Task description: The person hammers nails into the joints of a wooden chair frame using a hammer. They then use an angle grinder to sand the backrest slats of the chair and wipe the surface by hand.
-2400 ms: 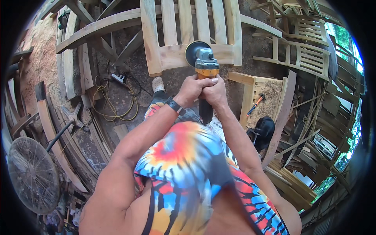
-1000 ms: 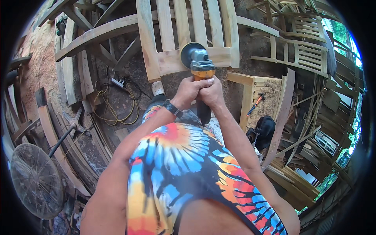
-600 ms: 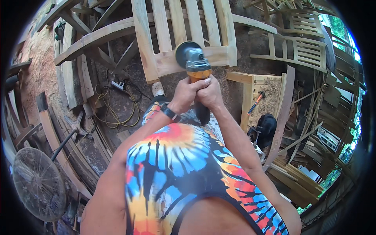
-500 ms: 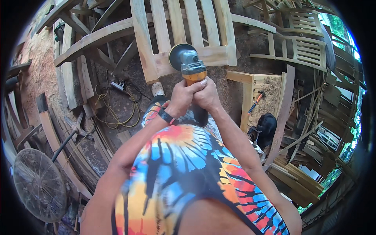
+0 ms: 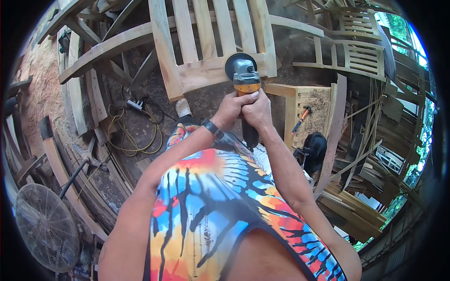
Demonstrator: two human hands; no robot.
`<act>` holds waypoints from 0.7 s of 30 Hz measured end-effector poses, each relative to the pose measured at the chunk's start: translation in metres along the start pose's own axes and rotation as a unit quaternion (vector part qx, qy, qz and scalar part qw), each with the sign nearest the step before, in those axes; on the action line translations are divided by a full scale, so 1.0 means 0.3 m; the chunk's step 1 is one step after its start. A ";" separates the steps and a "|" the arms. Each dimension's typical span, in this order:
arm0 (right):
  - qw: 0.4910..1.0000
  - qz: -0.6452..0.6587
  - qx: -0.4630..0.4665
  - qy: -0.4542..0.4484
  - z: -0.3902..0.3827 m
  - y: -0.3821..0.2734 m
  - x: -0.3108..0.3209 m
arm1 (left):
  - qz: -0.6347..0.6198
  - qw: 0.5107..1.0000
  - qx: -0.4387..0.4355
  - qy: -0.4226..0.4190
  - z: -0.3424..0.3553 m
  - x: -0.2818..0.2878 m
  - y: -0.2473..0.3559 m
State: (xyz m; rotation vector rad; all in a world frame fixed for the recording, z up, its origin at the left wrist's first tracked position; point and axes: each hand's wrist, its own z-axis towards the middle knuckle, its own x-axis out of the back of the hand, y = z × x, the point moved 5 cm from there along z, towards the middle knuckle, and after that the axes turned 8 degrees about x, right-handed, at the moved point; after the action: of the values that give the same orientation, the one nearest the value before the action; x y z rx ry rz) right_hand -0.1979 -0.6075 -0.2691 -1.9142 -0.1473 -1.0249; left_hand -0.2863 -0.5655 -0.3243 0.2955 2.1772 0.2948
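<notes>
1. Both my hands grasp the angle grinder [image 5: 243, 77]: my left hand [image 5: 228, 110] and right hand [image 5: 257, 111] clench its dark handle, side by side.
2. Its disc sits on the lower rail of the slatted wooden chair back [image 5: 211, 47], near the rail's right end.
3. I judge the sanding under way; the rail to the left looks pale, but I cannot tell how much stays rough.
4. The power strip [image 5: 136, 104] and yellow cable [image 5: 136, 136] lie on the ground, well left.

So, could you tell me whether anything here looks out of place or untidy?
Both hands, left hand and right hand, grip the angle grinder on the slatted wooden chair frame, which looks orderly. On the ground, a yellow cable lies in loose tangled loops beside a power strip.
</notes>
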 end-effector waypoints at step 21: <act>0.999 -0.017 -0.017 0.038 0.017 0.021 0.036 | 0.031 0.999 0.014 -0.032 0.040 -0.042 0.028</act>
State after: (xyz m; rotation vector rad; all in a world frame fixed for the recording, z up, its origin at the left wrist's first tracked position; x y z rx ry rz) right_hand -0.1847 -0.6104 -0.2669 -1.9063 -0.1186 -1.1277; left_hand -0.2683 -0.5604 -0.3191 0.3832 2.1127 0.2847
